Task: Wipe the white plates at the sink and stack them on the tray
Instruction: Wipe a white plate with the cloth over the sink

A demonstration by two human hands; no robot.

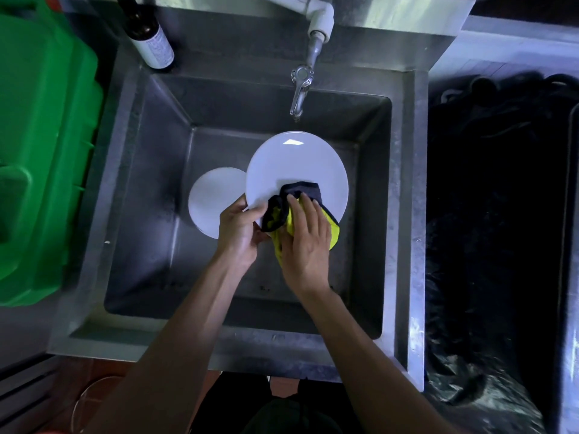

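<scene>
Over the steel sink (pixel 150 170) I hold a large white plate (pixel 294 164). My left hand (pixel 239 233) grips its near left rim, thumb on top. My right hand (pixel 305 242) presses a yellow and dark cloth (pixel 294 211) flat against the plate's near part, fingers spread straight over the cloth. A second white plate (pixel 213 198) lies on the sink floor to the left, partly hidden behind the held plate and my left hand. No tray can be made out.
A tap (pixel 300 92) hangs over the back of the sink above the plate. A dark bottle (pixel 150 39) stands at the back left corner. A green plastic bin (pixel 40 145) fills the left side. A dark bin with a black bag (pixel 501 214) sits on the right.
</scene>
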